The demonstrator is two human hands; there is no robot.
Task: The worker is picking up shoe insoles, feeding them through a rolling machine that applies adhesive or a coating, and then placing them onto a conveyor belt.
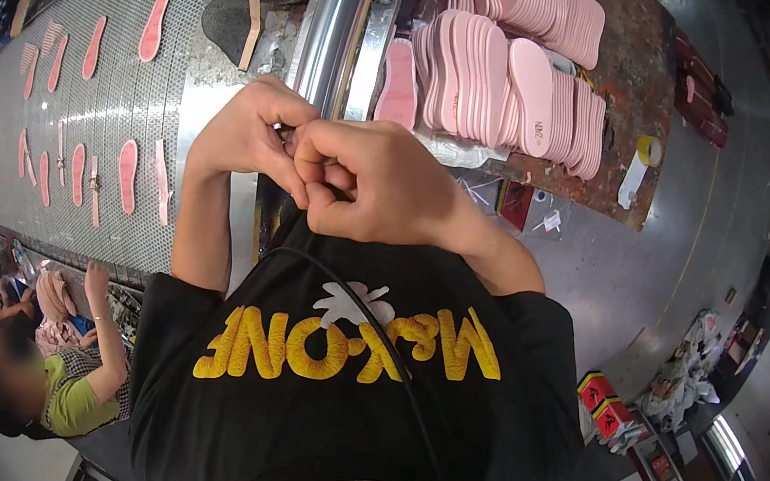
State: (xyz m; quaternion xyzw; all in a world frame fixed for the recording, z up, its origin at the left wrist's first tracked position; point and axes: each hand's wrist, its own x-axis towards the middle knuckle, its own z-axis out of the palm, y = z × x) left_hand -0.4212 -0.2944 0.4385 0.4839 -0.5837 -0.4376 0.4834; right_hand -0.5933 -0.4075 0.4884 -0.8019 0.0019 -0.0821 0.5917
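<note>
My left hand (257, 132) and my right hand (369, 182) meet in front of my chest, knuckles close together. Both are closed, with fingers curled and pinched; whatever may be between the fingertips is hidden. Just beyond them rises a shiny metal cylinder (336, 32) of a machine with blue parts. To the right of it a single pink insole (399, 85) lies near stacked pink insoles (467, 75). A dark grey sole-shaped piece (226, 26) and a tan strip (252, 30) lie left of the cylinder.
A mesh conveyor belt (117, 114) on the left carries several pink insoles and thin strips. A co-worker (83, 395) in a green top sits at the lower left, one arm raised toward the belt. A yellow tape roll (651, 150) lies on the worn table's (624, 77) right edge.
</note>
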